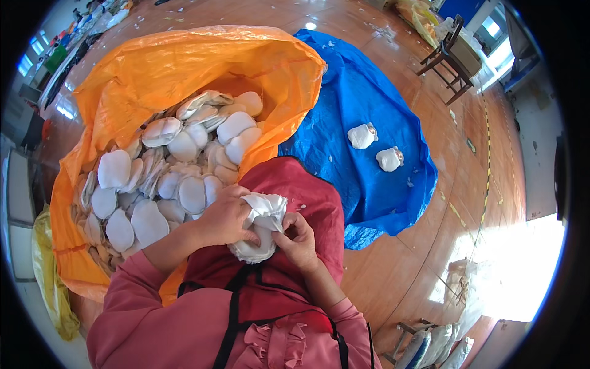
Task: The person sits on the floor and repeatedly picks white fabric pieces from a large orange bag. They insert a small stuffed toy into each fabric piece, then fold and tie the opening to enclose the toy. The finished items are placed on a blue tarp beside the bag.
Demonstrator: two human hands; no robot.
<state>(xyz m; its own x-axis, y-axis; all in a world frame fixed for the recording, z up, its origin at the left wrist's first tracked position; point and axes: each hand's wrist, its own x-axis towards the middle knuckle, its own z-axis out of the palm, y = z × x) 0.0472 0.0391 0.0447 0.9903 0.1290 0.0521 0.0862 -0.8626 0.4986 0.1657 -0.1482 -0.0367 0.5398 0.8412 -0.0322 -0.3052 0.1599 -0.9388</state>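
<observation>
— Two finished bundles (362,136) lie on the blue sheet (344,104); how much is left?

— Most of it, I'd say. The orange sack (153,67) looks full of white pads (147,184).

— And the hands?

— Over the red lap. The left hand (226,216) and right hand (299,240) are both closed around one white bundle (261,230), fingers pinching its cloth.

— The room?

— Wooden floor (418,246), sunlit, with a chair (452,55) far off.
</observation>
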